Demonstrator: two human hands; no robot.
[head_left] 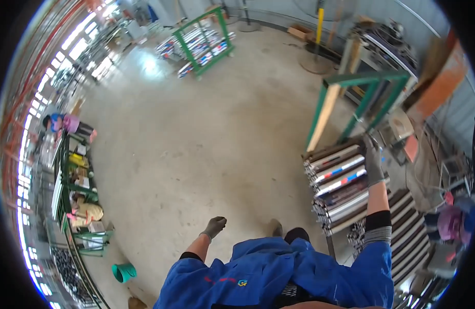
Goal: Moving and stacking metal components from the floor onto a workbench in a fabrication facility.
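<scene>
The green frame (364,104) is seen just beyond the stacked profiles (338,170). At the profiles' right end, the right hand (372,160) is extended toward the frame; whether it is grasped cannot be told. Well left of the profiles, the left hand (214,227) is clenched

Concrete floor (196,129): is giving wide passage ahead of the left hand (216,226).
Near green frame (368,79): is standing just ahead of the right hand (373,160), limiting forward passage.
Bar stack (338,180): is occupying the space directly left of the right hand.
Green bucket (124,273): is standing left of the left hand, well apart.
Counter (57,193): is bounding the floor at far left.
</scene>
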